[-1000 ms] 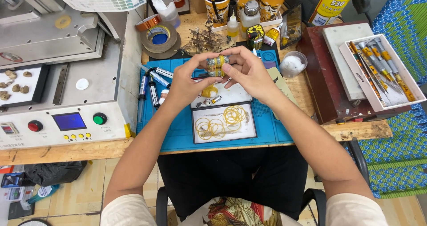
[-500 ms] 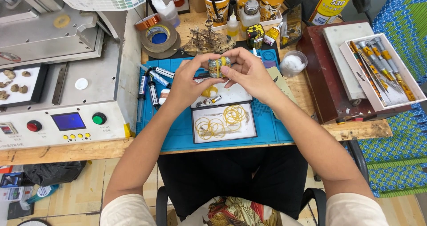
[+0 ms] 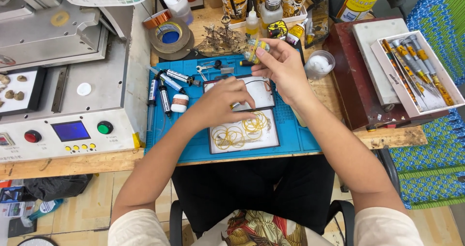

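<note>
My right hand [image 3: 281,69] holds a small clear bottle with a yellow label [image 3: 255,48] up over the far edge of the blue mat [image 3: 191,144]. My left hand [image 3: 224,103] has come down over a white tray [image 3: 261,92], its fingers curled around a small metallic piece that I can barely see. Just below it lies a second white tray with several thin golden rings [image 3: 242,130]. A small brass model ship [image 3: 222,38] stands behind the mat.
A grey machine with a red button, a green button and a blue screen [image 3: 72,130] fills the left. Tape rolls [image 3: 169,35], pens [image 3: 167,88], cups of tools [image 3: 237,1], a small white-filled jar [image 3: 319,64] and a box of screwdrivers [image 3: 416,71] surround the mat.
My hands were together on the small bottle. Now the left hand has let go and dropped toward the white tray, while the right hand keeps the bottle raised.
</note>
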